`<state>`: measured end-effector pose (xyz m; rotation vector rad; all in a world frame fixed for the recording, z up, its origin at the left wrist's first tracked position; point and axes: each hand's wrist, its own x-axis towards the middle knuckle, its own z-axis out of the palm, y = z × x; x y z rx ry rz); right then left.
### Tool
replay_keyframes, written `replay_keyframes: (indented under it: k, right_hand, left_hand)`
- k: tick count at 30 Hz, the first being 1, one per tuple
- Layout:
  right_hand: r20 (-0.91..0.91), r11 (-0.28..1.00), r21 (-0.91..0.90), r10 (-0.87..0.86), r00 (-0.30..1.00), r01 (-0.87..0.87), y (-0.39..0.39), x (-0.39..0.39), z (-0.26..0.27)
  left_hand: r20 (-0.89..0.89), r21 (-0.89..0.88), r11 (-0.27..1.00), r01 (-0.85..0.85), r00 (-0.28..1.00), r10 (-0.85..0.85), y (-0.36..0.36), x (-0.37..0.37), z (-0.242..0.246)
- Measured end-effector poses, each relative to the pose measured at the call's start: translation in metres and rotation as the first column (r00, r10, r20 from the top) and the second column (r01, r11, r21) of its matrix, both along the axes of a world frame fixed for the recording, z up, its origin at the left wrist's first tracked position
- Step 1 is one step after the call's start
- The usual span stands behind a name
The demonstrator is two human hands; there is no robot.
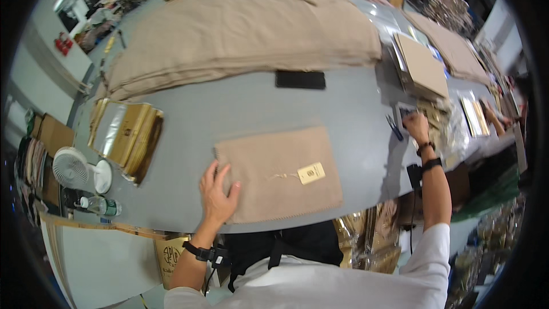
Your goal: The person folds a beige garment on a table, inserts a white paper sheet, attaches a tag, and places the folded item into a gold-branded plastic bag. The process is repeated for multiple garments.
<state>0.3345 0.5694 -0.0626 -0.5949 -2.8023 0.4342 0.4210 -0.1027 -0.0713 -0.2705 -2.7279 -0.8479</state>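
Observation:
A folded beige cloth (266, 189) with a stitched edge lies flat on the grey table (184, 146) before me. My left hand (219, 193) rests over its left edge, fingers spread, holding nothing. A cream hang tag (312, 173) bearing writing lies on the cloth, its pale string trailing to the left. Out to the right, my right hand (417, 128) has its fingers bent down at a small tray (403, 111) with dark contents. Whether the fingertips pinch anything is hidden. Small dark-handled thread snips (394, 128) lie just left of that hand.
A wide stack of beige cloth (240, 30) spans the back, with a black phone (300, 80) before it. Gold packaging bags (128, 137), a white fan (73, 167) and a plastic bottle (101, 206) stand left. Cardboard sheets (422, 66) and another person's hand (491, 113) are right.

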Motion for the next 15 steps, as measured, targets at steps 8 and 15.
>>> replay_keyframes:
  k: [8, 15]
  right_hand:
    - [-0.441, 1.0, -0.01, 0.022, 0.897, -0.03, -0.074, 0.013, 0.041]
    - [-0.427, 0.493, -0.69, 0.314, 0.848, -0.53, -0.276, 0.083, 0.054]
  left_hand:
    - [-0.117, 0.464, 0.884, -0.063, 0.984, 0.132, -0.012, 0.005, 0.003]
    - [-0.173, 0.411, 0.888, 0.205, 0.974, -0.144, 0.023, 0.036, 0.045]
